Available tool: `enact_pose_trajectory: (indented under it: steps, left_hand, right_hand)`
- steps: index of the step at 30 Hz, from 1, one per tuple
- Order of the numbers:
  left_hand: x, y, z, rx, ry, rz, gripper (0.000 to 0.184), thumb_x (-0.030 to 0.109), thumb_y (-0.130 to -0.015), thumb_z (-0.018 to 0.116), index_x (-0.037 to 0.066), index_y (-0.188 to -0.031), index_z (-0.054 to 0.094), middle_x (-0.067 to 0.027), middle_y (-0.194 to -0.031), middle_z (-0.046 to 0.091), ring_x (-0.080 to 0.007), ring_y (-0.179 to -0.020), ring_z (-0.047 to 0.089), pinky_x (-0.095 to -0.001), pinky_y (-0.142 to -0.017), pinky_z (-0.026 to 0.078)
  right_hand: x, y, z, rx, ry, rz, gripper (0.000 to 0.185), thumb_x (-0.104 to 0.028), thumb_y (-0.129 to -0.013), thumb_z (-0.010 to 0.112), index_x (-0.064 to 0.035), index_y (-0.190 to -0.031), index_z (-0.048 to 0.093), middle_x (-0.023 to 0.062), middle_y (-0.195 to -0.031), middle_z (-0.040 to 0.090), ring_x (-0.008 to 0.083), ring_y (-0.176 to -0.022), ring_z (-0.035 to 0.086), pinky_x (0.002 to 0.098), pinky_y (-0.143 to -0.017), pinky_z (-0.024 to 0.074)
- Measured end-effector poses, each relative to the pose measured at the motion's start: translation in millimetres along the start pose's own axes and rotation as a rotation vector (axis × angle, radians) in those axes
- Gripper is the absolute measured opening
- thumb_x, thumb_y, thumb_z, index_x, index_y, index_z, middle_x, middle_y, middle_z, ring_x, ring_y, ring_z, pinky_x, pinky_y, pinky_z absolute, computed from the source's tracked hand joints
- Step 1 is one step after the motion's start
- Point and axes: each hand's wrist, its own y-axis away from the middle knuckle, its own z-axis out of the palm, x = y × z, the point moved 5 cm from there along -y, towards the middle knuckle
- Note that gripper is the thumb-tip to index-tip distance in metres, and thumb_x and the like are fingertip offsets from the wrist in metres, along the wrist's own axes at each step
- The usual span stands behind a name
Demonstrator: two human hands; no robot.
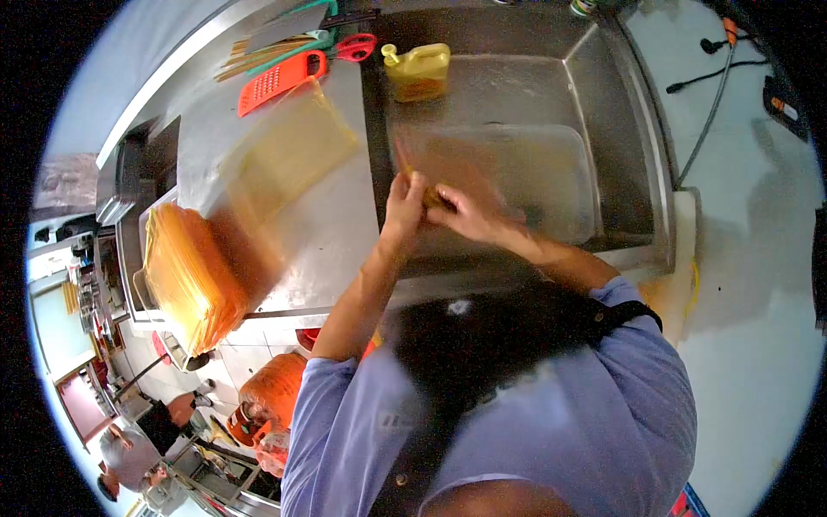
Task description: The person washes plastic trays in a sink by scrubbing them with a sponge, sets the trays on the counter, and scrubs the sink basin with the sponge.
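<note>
Brownish, blurry little thing (434, 200) between left hand (405, 207) and right hand (472, 214), both curled in, seemingly pinching it above the steel sink (517, 76). Looks like close two-handed work; next bit probably needs steady grip. Clear plastic tub (573, 148) below, yellow jug (424, 71) farther back.

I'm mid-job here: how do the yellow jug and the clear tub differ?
Colour: the yellow jug is tinted yellow, while the clear tub looks nearly colourless.
Size: the clear tub is much broader than the compact yellow jug.
Shape: the yellow jug has a handle; the clear tub is a rounded-corner box.
Place: the clear tub is nearer the right hand than the yellow jug.
Shared: both appear within the sink.
</note>
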Motion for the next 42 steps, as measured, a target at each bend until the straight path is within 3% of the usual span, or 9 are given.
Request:
enact_pose_trajectory:
  steps: [7,13,16,19,24,29,32,36,42]
  left_hand:
    - [13,5,29,-0.229,-0.318,0.129,0.073,0.035,-0.085,0.057,0.017,-0.139,0.011,-0.0203,-0.126,0.037,-0.0370,-0.111,0.046,-0.0563,-0.083,0.043]
    - [50,10,41,-0.348,-1.509,0.813,0.040,0.036,-0.068,0.072,0.018,-0.102,0.059,-0.0062,-0.099,0.058,-0.0282,-0.107,0.051,-0.0575,-0.103,0.013]
    - [24,-1,29,-0.535,-1.170,0.524,0.032,0.039,-0.068,0.071,0.013,-0.082,0.059,0.0026,-0.085,0.060,-0.0226,-0.096,0.055,-0.0533,-0.104,0.013]
    - [44,3,24,-0.385,-0.950,0.663,0.029,0.035,-0.068,0.072,0.013,-0.080,0.058,0.0012,-0.076,0.059,-0.0206,-0.084,0.056,-0.0469,-0.101,0.019]
    - [42,-1,11,-0.202,-0.438,0.132,0.033,0.037,-0.084,0.059,0.006,-0.074,0.054,0.0011,-0.067,0.053,-0.0076,-0.060,0.046,-0.0216,-0.053,0.038]
    - [21,-14,-9,-0.092,-0.058,-0.016,0.031,0.035,-0.092,0.045,0.008,-0.079,0.052,0.0013,-0.065,0.050,-0.0080,-0.056,0.044,-0.0224,-0.051,0.037]
    - [4,-10,-9,-0.048,0.092,-0.114,0.027,0.033,-0.093,0.044,0.008,-0.084,0.052,0.0012,-0.066,0.049,-0.0085,-0.055,0.044,-0.0218,-0.051,0.037]
    - [1,-19,-3,-0.073,0.093,-0.084,0.022,0.027,-0.094,0.041,0.008,-0.092,0.052,0.0010,-0.066,0.050,-0.0082,-0.057,0.045,-0.0213,-0.052,0.036]
    - [-5,-25,14,-0.066,-0.017,-0.086,0.015,0.017,-0.093,0.042,0.007,-0.098,0.052,-0.0005,-0.071,0.052,-0.0091,-0.060,0.047,-0.0219,-0.054,0.038]
  right_hand:
    - [5,38,-48,-0.166,0.349,0.048,0.047,-0.022,-0.080,0.063,-0.0003,-0.118,0.048,0.0172,-0.115,0.053,0.0301,-0.109,0.049,0.0373,-0.094,0.0382]
    - [-16,43,-79,-0.316,0.287,0.185,0.046,-0.021,-0.075,0.068,-0.0029,-0.113,0.052,0.0185,-0.109,0.057,0.0294,-0.106,0.052,0.0370,-0.089,0.0409]
    - [14,54,-81,-0.398,0.590,0.027,0.039,-0.015,-0.071,0.070,-0.0013,-0.103,0.053,0.0095,-0.093,0.059,0.0243,-0.088,0.054,0.0383,-0.082,0.0413]
    - [73,67,-108,-0.433,0.562,0.016,0.056,-0.017,-0.067,0.072,-0.0085,-0.117,0.051,0.0130,-0.106,0.059,0.0301,-0.107,0.049,0.0428,-0.097,0.0348]
    - [187,73,-172,-0.312,0.567,0.546,0.043,-0.011,-0.067,0.065,-0.0055,-0.109,0.056,0.0154,-0.106,0.058,0.0316,-0.103,0.052,0.0419,-0.093,0.0379]
    - [307,90,-143,-0.006,1.207,0.460,0.027,-0.015,-0.077,0.049,-0.0037,-0.099,0.058,0.0173,-0.096,0.060,0.0324,-0.088,0.057,0.0452,-0.075,0.0451]
    - [327,87,-140,0.021,0.831,0.383,0.024,-0.015,-0.079,0.050,-0.0022,-0.098,0.058,0.0139,-0.091,0.060,0.0280,-0.083,0.057,0.0418,-0.072,0.0447]
    - [143,47,-146,0.304,-0.110,0.541,0.020,-0.016,-0.082,0.053,-0.0024,-0.096,0.057,0.0062,-0.081,0.056,0.0155,-0.076,0.052,0.0323,-0.066,0.0435]
    - [-19,8,-101,0.360,0.486,-0.079,0.024,-0.012,-0.078,0.062,-0.0018,-0.099,0.056,0.0095,-0.085,0.059,0.0198,-0.076,0.056,0.0315,-0.069,0.0449]
